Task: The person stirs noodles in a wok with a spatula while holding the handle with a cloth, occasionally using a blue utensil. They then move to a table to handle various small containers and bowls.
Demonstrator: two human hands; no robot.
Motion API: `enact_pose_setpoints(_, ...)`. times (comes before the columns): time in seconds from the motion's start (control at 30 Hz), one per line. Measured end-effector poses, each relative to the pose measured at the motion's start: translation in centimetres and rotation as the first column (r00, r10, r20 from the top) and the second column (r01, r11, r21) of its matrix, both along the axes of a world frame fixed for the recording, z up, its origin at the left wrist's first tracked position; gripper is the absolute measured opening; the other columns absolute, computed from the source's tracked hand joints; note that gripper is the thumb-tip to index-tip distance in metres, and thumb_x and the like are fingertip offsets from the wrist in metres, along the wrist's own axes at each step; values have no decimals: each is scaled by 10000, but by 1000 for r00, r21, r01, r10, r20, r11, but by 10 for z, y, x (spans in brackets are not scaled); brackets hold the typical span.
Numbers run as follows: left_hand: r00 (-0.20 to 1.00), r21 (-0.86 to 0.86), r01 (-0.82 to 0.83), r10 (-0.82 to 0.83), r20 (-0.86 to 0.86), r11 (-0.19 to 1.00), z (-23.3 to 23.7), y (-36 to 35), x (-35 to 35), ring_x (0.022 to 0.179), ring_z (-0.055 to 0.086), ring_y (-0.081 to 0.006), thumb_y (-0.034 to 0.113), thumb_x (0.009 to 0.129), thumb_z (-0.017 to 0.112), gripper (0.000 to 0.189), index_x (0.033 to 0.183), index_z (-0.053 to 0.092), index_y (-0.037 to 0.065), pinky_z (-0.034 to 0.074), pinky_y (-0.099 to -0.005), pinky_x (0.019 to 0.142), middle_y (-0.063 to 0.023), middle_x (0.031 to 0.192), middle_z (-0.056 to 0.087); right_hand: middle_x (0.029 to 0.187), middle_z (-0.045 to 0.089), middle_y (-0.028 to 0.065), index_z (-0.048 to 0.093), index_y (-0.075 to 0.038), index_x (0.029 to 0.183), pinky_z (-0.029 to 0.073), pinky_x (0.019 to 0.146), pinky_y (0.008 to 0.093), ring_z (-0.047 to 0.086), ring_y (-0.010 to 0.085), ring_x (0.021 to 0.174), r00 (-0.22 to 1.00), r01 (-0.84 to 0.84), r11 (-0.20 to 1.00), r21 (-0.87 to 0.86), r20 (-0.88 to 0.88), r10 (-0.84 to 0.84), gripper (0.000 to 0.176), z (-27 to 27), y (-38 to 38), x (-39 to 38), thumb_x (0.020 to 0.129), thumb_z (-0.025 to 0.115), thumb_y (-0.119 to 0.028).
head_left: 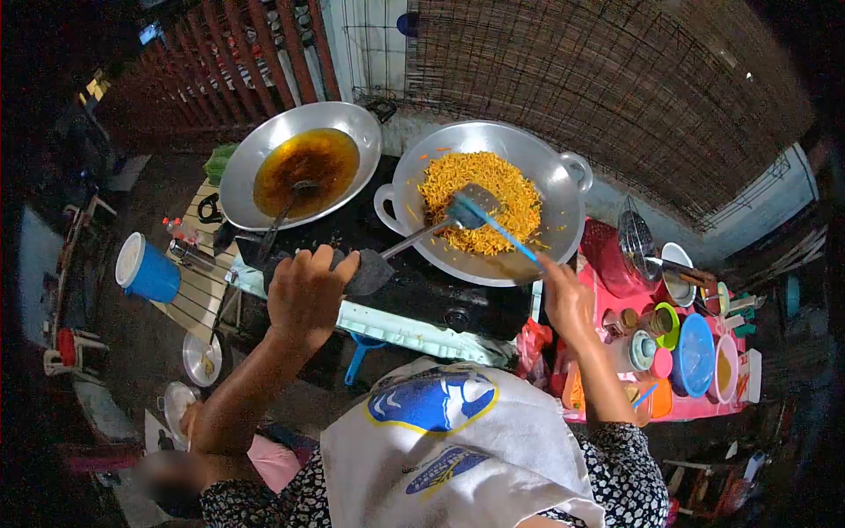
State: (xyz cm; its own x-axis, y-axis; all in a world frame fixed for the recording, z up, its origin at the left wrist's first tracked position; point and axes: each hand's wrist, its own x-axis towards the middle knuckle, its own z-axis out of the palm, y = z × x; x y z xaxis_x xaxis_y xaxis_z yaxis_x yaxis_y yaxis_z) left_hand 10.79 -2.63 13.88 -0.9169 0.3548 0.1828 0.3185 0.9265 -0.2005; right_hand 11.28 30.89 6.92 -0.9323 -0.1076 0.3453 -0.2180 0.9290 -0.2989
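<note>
A large metal wok (559,216) holds a heap of yellow-orange noodles (506,180). My left hand (308,295) is closed on the handle end of a metal spatula (418,238), with a dark grey cloth (370,275) bunched beside the fingers. The spatula's flat head rests among the noodles. On the other side, my right hand (565,295) grips a thin blue-handled utensil (502,231). Its far end meets the spatula head over the noodles; I cannot make out the shape of that end.
Left of the noodles, a second wok (236,176) contains brown oil and a dark ladle (280,220). A pink-covered table (607,295) carries a wire strainer (634,233), a blue bowl (694,352) and jars. A blue bucket (154,280) stands left. Another person (273,462) is at lower left.
</note>
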Motion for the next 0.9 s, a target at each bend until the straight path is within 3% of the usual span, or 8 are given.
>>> enact_pose_setpoints(0.07, 1000, 3, -1, 1, -11, 1000, -6, -4, 1, 722, 521, -214, 161, 595, 648, 438, 1022, 572, 215, 436, -338, 651, -35, 770, 498, 823, 583, 156, 533, -156, 1082, 451, 564, 371, 575, 316, 677, 971, 225, 973, 43, 78, -228, 335, 2, 10, -4, 769, 527, -33)
enact_pose_setpoints(0.23, 980, -44, 40, -48, -192, 998, -1, 0, 1, 611, 509, -150, 123, 648, 613, 235, 872, 647, 182, 425, -277, 535, -8, 659, 471, 838, 580, 157, 535, -141, 1070, 444, 572, 365, 577, 317, 725, 996, 10, 993, -120, -85, -21, 308, -4, 8, 13, 778, 528, -43)
enact_pose_setpoints(0.33, 970, -20, 74, -76, -233, 997, -2, -1, 1, 612, 513, -147, 120, 654, 610, 238, 882, 643, 182, 425, -272, 525, -5, 654, 468, 780, 559, 170, 524, -131, 1079, 433, 551, 368, 565, 311, 672, 998, 67, 997, 32, 16, -68, 309, -9, 10, 12, 780, 528, -54)
enact_pose_setpoints(0.43, 980, 6, 73, -71, -184, 997, -5, -3, 2, 629, 520, -154, 119, 628, 642, 293, 915, 631, 178, 431, -279, 539, -7, 675, 475, 630, 502, 85, 507, -133, 1103, 406, 482, 368, 507, 243, 539, 986, 157, 981, -116, -33, -162, 292, -32, 31, -4, 813, 487, -101)
enact_pose_setpoints(0.5, 993, 53, 78, -72, -98, 996, -3, -1, 5, 657, 528, -164, 134, 570, 696, 375, 936, 621, 174, 440, -295, 566, -14, 710, 487, 585, 457, 10, 504, -93, 1077, 361, 437, 279, 449, 122, 502, 981, 162, 696, -699, 191, -37, 243, -40, 35, -6, 839, 490, -139)
enact_pose_setpoints(0.57, 995, 112, 94, -88, -56, 989, -5, 2, 5, 676, 533, -171, 139, 545, 714, 401, 934, 621, 171, 446, -304, 587, -17, 724, 492, 605, 431, -28, 509, -81, 1010, 268, 415, 171, 348, 33, 482, 901, 374, 313, -873, 422, 98, 172, -18, 13, 1, 860, 473, -156)
enact_pose_setpoints(0.7, 998, 194, 64, -62, -16, 979, 0, 4, 8, 713, 545, -183, 144, 525, 734, 425, 934, 619, 170, 459, -319, 623, -29, 745, 500, 601, 421, -34, 512, -90, 995, 278, 416, 181, 360, 36, 477, 868, 385, 322, -865, 457, 191, 152, -36, 20, 13, 860, 465, -144)
enact_pose_setpoints(0.9, 995, 98, 9, 1, -100, 995, 2, -4, 6, 665, 544, -184, 109, 539, 701, 387, 914, 624, 164, 460, -305, 578, -33, 719, 497, 612, 443, -37, 545, -97, 1036, 345, 487, 195, 397, 53, 545, 975, 220, 693, -687, 179, -131, 198, -41, 39, 36, 848, 489, -117)
